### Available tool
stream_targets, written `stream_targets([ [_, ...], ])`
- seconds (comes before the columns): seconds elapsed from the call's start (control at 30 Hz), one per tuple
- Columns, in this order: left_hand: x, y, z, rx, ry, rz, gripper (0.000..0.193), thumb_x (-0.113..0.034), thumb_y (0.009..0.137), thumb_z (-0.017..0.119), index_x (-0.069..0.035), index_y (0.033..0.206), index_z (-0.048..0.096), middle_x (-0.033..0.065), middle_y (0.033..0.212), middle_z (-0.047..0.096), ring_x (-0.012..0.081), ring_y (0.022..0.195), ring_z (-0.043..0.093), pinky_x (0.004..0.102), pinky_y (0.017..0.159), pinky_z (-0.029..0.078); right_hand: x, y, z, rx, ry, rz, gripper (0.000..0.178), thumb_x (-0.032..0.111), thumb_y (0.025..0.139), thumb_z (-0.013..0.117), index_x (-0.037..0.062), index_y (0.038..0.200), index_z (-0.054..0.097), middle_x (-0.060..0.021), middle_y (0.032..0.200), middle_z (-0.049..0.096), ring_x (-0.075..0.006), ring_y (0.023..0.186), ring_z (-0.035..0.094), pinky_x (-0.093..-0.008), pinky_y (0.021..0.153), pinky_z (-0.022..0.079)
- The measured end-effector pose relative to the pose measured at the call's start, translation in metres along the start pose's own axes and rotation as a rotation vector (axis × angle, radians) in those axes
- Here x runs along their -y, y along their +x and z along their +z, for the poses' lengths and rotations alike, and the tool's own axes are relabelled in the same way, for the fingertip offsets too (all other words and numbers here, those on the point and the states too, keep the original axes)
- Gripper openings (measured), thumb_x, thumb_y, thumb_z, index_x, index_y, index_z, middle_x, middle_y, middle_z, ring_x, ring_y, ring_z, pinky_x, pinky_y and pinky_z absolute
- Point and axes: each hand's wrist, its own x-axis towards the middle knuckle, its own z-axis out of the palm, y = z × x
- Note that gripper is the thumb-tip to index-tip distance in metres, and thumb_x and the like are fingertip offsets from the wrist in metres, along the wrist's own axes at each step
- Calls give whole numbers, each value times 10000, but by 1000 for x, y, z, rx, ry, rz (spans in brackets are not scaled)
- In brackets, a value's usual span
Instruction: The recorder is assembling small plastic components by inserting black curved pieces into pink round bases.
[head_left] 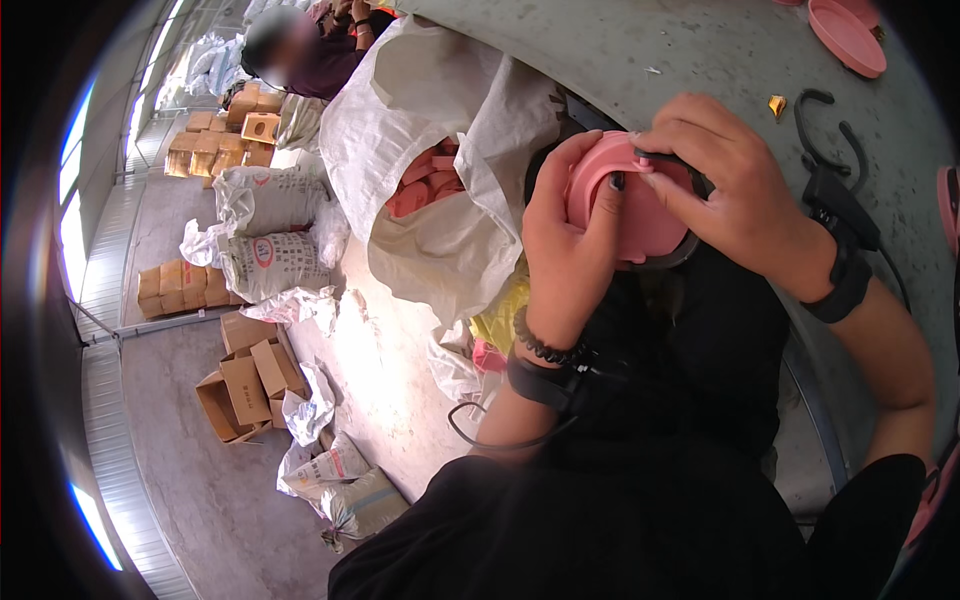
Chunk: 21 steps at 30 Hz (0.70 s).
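A round pink plastic piece (pixel 648 228) with a raised rim is held up over my lap, at the table's near edge. My left hand (pixel 572 225) grips its left side, thumb lying across the front. The fingers of my right hand (pixel 735 170) are closed around a slim dark tool (pixel 655 157), held against a small pink nub on the rim. Most of that tool is hidden in the hand, so its kind does not show. Below the piece a dark curved edge (pixel 672 256) is visible. To the left, a large white woven sack (pixel 440 255) gapes, with pink pieces (pixel 425 180) inside.
On the grey-green table (pixel 620 50) lie a pink round dish (pixel 845 38), a gold scrap (pixel 777 107) and a black curved-arm device (pixel 835 170). Cardboard boxes (pixel 245 385) and filled sacks (pixel 275 265) stand on the floor at left. Another person (pixel 325 60) sits beyond the sack.
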Motion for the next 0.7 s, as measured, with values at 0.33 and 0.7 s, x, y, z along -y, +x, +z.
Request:
stream_targets([
  [0.33, -14, 4, -1, 65, -281, -337, 364, -210, 878, 557, -17, 1177, 482, 110, 1036, 566, 143, 736, 601, 235, 485, 523, -3, -2, 8, -87, 99, 77, 147, 50, 689, 633, 10, 819, 578, -95, 779, 543, -263, 738, 543, -333, 637, 450],
  [0.7, -14, 12, 19, -226, -174, -8, 493, -128, 800, 656, -1, 1226, 444, 128, 1171, 506, 190, 1028, 515, 304, 872, 439, -11, 4, -7, 29, 430, 606, 290, 90, 754, 633, 29, 1030, 571, -28, 617, 430, -93, 530, 443, -242, 519, 399],
])
